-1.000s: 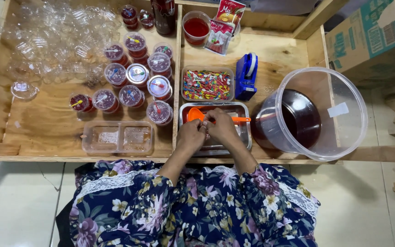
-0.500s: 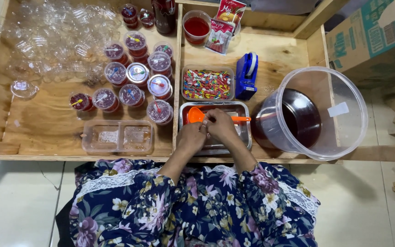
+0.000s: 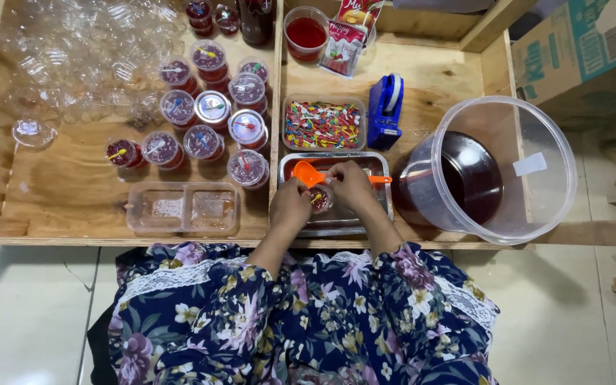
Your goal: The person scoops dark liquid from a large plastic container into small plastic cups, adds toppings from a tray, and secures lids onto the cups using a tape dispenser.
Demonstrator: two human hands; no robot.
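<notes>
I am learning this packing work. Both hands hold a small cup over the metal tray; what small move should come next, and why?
Probably press the lid down all round: both the left hand and right hand pinch the small cup over the metal tray, and the finished cups beside it are all lidded.

I see a small clear cup (image 3: pixel 320 199) of dark red jelly, upright, with a tiny spoon on top. It's over the metal tray (image 3: pixel 336 227), held between both hands.

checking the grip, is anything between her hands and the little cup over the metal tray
Nothing visible: the left hand and right hand both touch the small cup directly, over the metal tray.
</notes>
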